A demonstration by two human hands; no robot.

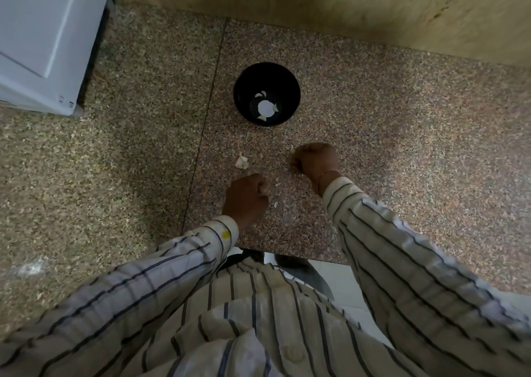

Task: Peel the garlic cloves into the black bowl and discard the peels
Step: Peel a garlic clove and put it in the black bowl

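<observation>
Fingers of both the left hand [245, 197] and right hand [315, 161] are curled under; whether they pinch anything I cannot tell. A garlic piece [241, 161] lies on the speckled counter [402, 135] beside them, two peel scraps [277, 204] between. The black bowl [244, 89] beyond holds about four peeled cloves [262, 94]. A white appliance [43, 37] stands far left.

No text can be read here — no label, brand or number. The white appliance [43, 40] bears small marks at its corner — too small to make out.
</observation>
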